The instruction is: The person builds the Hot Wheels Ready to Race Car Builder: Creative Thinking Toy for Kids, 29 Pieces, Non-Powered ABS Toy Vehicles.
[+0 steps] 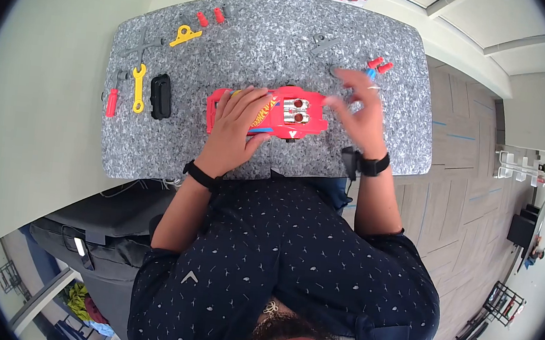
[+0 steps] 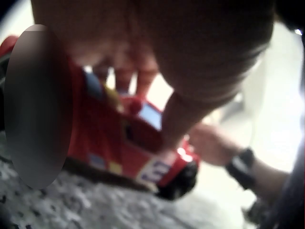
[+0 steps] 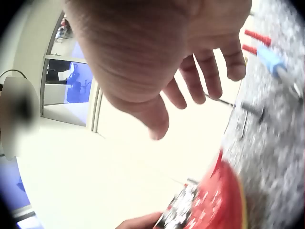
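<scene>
I'd brace the red toy car (image 1: 275, 119) with my left hand (image 1: 232, 127) gripping across its roof, keeping my spread, empty right hand (image 1: 367, 117) off the silver engine (image 1: 296, 111).

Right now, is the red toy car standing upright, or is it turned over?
The red toy car is upright: its silver engine faces up, the left hand holds it from above, and a black wheel shows below.
</scene>
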A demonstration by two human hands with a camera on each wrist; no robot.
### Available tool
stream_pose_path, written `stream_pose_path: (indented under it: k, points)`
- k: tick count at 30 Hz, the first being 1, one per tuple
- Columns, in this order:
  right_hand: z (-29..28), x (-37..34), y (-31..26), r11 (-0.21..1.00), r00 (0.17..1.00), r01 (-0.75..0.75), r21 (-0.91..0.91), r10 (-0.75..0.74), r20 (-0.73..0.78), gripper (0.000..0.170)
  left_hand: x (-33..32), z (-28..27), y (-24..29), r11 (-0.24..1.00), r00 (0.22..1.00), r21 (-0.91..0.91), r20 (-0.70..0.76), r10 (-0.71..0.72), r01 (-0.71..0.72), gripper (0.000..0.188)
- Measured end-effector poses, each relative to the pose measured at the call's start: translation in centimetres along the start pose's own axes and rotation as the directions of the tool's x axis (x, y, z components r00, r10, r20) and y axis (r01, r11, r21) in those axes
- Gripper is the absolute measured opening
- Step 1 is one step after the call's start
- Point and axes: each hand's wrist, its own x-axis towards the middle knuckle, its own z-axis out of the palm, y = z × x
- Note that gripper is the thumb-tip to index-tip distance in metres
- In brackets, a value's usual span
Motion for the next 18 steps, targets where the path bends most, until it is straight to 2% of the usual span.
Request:
stream_pose_path:
  k: [1,4,7,10,13,16,18]
  points:
    - [-1.0,0.6,1.5,0.990,0.989,-0.115,-0.078,0.107,-0.100,0.059,-0.1,-0.1,0.0,1.000,1.000,-0.002,0.001,-0.003,0.003,0.080]
    - [-3.0,1.9,7.0,0.942,0.961,-0.225,-0.247,0.173,-0.215,0.058,-0.1,-0.2,-0.1,1.000,1.000,-0.007,0.005,-0.003,0.003,0.080]
    - [-3.4,2.7,9.4,0.905,0.964,-0.244,-0.348,0.189,-0.185,0.057,-0.1,-0.3,-0.2,1.000,1.000,-0.006,0.001,-0.004,0.004,0.080]
    - [-2.8,3.3,13.0,0.832,0.990,-0.003,-0.555,-0.076,-0.120,0.056,-0.3,-0.4,-0.2,1.000,1.000,-0.006,-0.003,-0.007,0.007,0.080]
    - [-2.4,4.0,15.6,0.840,0.995,0.037,-0.541,-0.080,-0.056,0.054,-0.5,-0.7,-0.4,1.000,1.000,-0.012,-0.003,-0.006,0.006,0.080]
    - [-2.8,5.0,10.0,0.909,0.987,-0.157,-0.385,0.128,-0.099,0.052,-0.6,-1.0,-0.7,1.000,1.000,-0.016,-0.006,-0.003,0.003,0.080]
    - [-2.8,4.8,7.5,0.950,0.981,-0.164,-0.266,0.130,-0.142,0.048,-0.6,-1.2,-0.7,1.000,1.000,-0.013,0.000,0.001,-0.001,0.080]
